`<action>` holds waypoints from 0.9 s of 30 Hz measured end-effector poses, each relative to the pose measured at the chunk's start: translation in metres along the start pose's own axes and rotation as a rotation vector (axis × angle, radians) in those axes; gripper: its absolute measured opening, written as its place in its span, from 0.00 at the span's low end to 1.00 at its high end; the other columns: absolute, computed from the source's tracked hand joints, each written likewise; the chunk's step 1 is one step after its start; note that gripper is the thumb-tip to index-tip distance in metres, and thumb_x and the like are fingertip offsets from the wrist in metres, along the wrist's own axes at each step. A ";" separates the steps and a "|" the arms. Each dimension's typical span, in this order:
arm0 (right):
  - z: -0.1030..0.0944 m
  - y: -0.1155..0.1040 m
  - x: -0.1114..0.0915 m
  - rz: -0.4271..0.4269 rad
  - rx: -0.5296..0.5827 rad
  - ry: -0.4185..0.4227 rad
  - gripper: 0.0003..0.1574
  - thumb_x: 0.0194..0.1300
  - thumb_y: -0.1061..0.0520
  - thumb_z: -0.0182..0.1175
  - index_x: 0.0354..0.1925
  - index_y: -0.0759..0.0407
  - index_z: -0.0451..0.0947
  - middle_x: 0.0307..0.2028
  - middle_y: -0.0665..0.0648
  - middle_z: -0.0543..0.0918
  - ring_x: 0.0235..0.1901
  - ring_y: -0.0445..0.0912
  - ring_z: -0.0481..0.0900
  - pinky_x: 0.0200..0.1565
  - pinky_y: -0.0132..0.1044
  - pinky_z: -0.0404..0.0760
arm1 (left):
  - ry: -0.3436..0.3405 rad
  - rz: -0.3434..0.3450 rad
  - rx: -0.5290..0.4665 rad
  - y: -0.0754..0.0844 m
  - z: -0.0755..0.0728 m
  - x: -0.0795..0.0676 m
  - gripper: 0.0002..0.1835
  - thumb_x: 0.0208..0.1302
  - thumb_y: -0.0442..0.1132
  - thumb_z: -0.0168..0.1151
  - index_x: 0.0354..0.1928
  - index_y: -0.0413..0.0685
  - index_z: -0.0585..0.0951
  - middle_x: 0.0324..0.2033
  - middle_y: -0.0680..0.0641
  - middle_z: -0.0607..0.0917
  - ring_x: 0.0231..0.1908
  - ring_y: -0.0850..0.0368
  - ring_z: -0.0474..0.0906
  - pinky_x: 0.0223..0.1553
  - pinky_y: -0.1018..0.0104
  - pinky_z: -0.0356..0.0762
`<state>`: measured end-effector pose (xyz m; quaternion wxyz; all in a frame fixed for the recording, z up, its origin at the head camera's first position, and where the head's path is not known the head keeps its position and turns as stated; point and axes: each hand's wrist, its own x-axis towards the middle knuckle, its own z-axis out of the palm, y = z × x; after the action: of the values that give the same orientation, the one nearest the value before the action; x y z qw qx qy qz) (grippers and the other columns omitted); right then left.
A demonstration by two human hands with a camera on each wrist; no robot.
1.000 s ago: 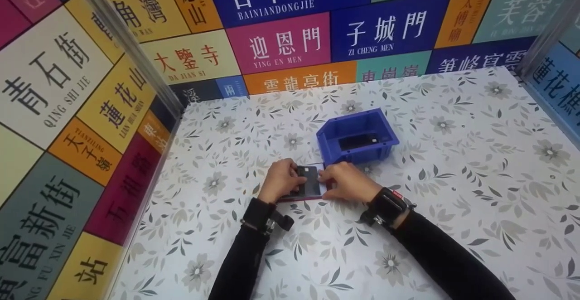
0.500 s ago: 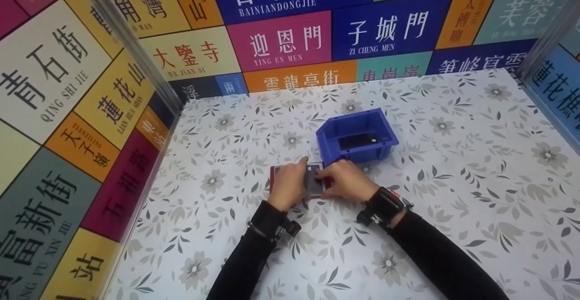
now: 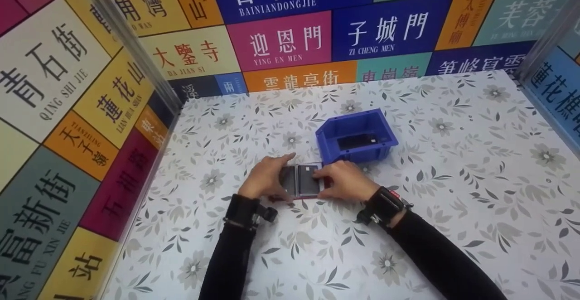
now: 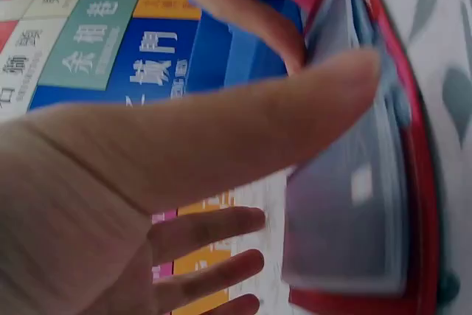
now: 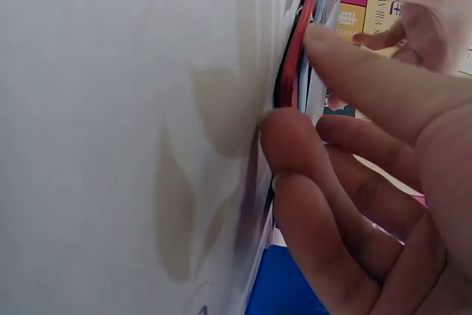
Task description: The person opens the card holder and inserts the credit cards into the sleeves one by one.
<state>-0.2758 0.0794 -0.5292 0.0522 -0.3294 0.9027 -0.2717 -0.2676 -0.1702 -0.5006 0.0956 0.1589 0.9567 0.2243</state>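
A red card holder [image 4: 422, 197] lies spread open on the table, with clear sleeves inside. Dark cards sit in its sleeves; the right-hand card [image 3: 309, 181] shows a small pale chip. My right hand [image 3: 348, 180] pinches the holder's right edge, thumb on top of the sleeve and fingers at the cover's rim. At the left side is my left hand [image 3: 263, 178], its thumb stretched across the sleeves in the left wrist view and its other fingers straight and spread beyond the holder's edge.
Right behind the holder stands a blue plastic bin [image 3: 364, 156], with a dark flat card-like piece [image 3: 357, 142] inside. A flower-patterned cloth [image 3: 430, 200] covers the table. Panels with street names [image 3: 278, 41] wall in the back and sides.
My left hand first moved right over the sleeves, covering the left card, then drew back left, so both cards show with a gap between them. My right hand has stayed at the right edge.
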 end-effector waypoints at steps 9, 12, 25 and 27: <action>-0.001 -0.005 0.000 -0.090 0.006 0.076 0.36 0.58 0.48 0.78 0.62 0.57 0.82 0.53 0.56 0.88 0.47 0.51 0.86 0.51 0.47 0.85 | -0.087 0.001 -0.121 -0.031 -0.001 -0.001 0.63 0.33 0.38 0.90 0.78 0.51 0.67 0.71 0.43 0.74 0.69 0.43 0.69 0.73 0.49 0.65; -0.001 -0.006 0.002 -0.095 0.027 0.126 0.36 0.58 0.47 0.77 0.62 0.56 0.81 0.50 0.57 0.86 0.44 0.51 0.85 0.48 0.44 0.85 | -0.081 0.003 -0.118 -0.031 -0.001 0.000 0.63 0.33 0.38 0.90 0.78 0.49 0.67 0.71 0.43 0.75 0.68 0.43 0.70 0.73 0.50 0.66; 0.022 -0.030 0.006 -0.187 0.090 -0.053 0.45 0.73 0.44 0.64 0.80 0.52 0.60 0.64 0.53 0.82 0.44 0.52 0.87 0.48 0.46 0.85 | -0.099 0.007 -0.182 -0.038 -0.001 0.003 0.79 0.28 0.45 0.93 0.84 0.57 0.50 0.75 0.43 0.67 0.74 0.42 0.63 0.74 0.49 0.64; 0.025 -0.032 0.006 -0.160 0.075 -0.085 0.40 0.74 0.44 0.63 0.78 0.51 0.64 0.65 0.53 0.82 0.55 0.50 0.85 0.55 0.46 0.83 | -0.116 0.038 -0.221 -0.040 -0.002 0.002 0.78 0.28 0.43 0.93 0.83 0.54 0.52 0.75 0.43 0.67 0.74 0.44 0.62 0.76 0.50 0.61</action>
<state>-0.2553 0.0437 -0.5326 0.0808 -0.4092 0.8598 -0.2946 -0.2807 -0.2044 -0.5179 0.1632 0.1782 0.9158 0.3207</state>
